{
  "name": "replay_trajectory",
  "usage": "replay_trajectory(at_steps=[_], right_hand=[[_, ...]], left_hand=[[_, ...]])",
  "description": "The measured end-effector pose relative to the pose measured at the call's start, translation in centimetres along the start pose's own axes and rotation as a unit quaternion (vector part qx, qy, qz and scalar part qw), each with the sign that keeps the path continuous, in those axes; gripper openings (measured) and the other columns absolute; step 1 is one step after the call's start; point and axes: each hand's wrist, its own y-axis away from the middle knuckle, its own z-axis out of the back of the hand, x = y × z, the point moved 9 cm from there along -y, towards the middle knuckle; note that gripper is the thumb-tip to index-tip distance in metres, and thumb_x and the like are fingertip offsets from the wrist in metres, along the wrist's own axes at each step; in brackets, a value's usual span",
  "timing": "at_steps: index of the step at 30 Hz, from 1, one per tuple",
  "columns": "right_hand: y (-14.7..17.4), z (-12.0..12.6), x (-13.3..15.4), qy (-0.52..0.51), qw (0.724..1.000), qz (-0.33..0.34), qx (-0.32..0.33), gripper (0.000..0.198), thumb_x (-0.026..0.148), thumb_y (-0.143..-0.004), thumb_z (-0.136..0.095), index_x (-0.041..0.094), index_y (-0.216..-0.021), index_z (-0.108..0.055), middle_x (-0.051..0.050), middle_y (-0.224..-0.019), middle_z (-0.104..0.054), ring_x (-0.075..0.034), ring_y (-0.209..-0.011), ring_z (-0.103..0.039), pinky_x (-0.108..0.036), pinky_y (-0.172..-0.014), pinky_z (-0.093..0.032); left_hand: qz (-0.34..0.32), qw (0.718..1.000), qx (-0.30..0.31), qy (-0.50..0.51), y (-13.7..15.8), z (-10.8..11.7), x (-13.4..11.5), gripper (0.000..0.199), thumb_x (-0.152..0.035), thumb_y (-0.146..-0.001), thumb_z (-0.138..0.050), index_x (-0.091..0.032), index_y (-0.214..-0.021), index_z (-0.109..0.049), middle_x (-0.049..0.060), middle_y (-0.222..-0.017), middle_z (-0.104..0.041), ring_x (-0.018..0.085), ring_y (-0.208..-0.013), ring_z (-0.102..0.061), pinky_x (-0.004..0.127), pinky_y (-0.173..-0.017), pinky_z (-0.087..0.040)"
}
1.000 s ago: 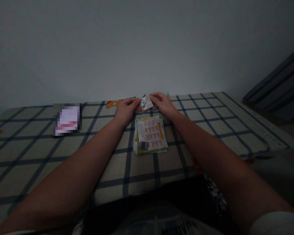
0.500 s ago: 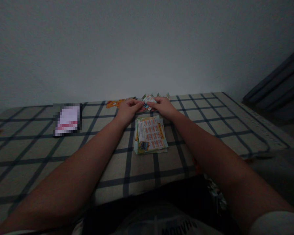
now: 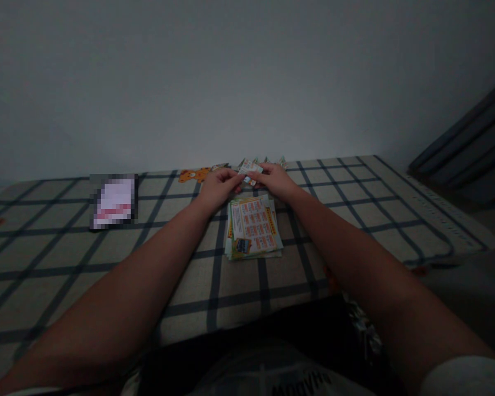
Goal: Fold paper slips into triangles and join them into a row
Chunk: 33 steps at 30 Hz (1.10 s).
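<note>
Between my two hands is a small piece of printed paper (image 3: 251, 166), folded by the look of it, with orange and blue print. My left hand (image 3: 219, 186) pinches its left side between thumb and fingers. On its right side my right hand (image 3: 275, 180) grips it, thumb on top. Just nearer to me lies a stack of printed sheets (image 3: 254, 226), the top one showing rows of orange-and-white boxes. Behind my hands, several small folded paper pieces (image 3: 282, 161) stand near the wall, partly hidden.
A checked cloth (image 3: 169, 264) covers the table. To the left lies a pixelated pinkish-white object (image 3: 115, 201) with a dark edge. An orange bear print (image 3: 194, 175) shows by the wall (image 3: 247, 77). A grey curtain (image 3: 470, 143) hangs at the right.
The paper has shifted slightly and turned between my fingers, and my left fingers have slid a little along it. The stack and the other things stay put.
</note>
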Motion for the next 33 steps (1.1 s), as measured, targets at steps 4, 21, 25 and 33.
replay_trajectory(at_steps=[4,21,25,33], right_hand=[[0.1,-0.3,-0.3,-0.014,0.999,-0.032,0.004,0.019,0.032,-0.089,-0.072,0.016,-0.079,-0.066,-0.003,-0.079,-0.068,-0.013,-0.070,-0.062,-0.026,-0.067,-0.053],[0.7,-1.1,0.5,0.086,0.995,-0.006,0.056,0.030,0.029,-0.089,-0.068,0.017,-0.063,-0.058,0.001,-0.062,-0.058,-0.011,-0.061,-0.053,-0.026,-0.063,-0.044],[0.5,-0.9,0.4,0.069,0.997,-0.009,0.041,0.033,0.034,-0.093,-0.065,0.017,-0.065,-0.062,-0.001,-0.064,-0.061,-0.012,-0.062,-0.055,-0.027,-0.065,-0.046],[0.6,-1.0,0.4,0.061,0.997,-0.005,0.045,0.027,0.033,-0.090,-0.068,0.017,-0.068,-0.065,-0.001,-0.065,-0.063,-0.012,-0.063,-0.057,-0.027,-0.066,-0.048]], left_hand=[[-0.017,1.000,-0.013,0.014,-0.2,0.4,-0.5,0.035,-0.049,-0.076,-0.076,-0.019,-0.064,-0.064,-0.001,-0.058,-0.059,0.011,-0.055,-0.050,0.026,-0.057,-0.040],[0.058,0.997,0.033,0.031,-0.1,-0.7,1.2,0.034,-0.051,-0.073,-0.077,-0.018,-0.074,-0.069,0.000,-0.057,-0.059,0.011,-0.049,-0.048,0.026,-0.049,-0.033],[0.027,0.999,0.004,0.026,-0.3,0.1,0.8,0.035,-0.053,-0.075,-0.076,-0.019,-0.070,-0.068,-0.001,-0.056,-0.055,0.011,-0.049,-0.044,0.026,-0.048,-0.029],[0.017,0.999,-0.023,0.034,-0.7,0.8,1.4,0.037,-0.053,-0.074,-0.077,-0.020,-0.062,-0.064,-0.001,-0.056,-0.054,0.011,-0.050,-0.044,0.027,-0.048,-0.032]])
